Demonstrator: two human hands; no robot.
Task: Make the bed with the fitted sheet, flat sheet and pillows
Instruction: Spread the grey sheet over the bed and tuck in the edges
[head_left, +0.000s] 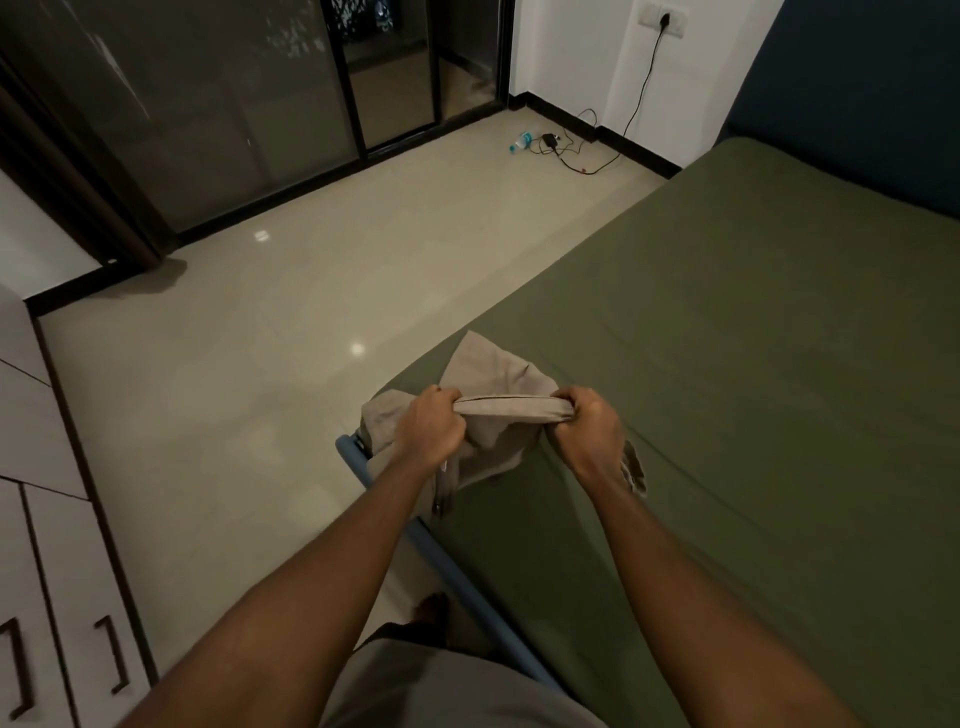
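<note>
Fingers (441, 399) of the left hand (428, 426) and right hand (589, 428) curl tightly round the beige cloth (498, 364) at its hemmed edge; hold it taut, then shake it open over the green sheet (753, 338).

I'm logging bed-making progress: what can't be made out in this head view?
All in the head view:
- What the beige cloth is: it is bunched in the left hand and the right hand, so sheet or pillowcase is unclear.
- How the green sheet is tucked: the right and bottom picture edges cut the bed off.
- Pillows: none in view.
- The floor items by the wall: too small to identify.
</note>
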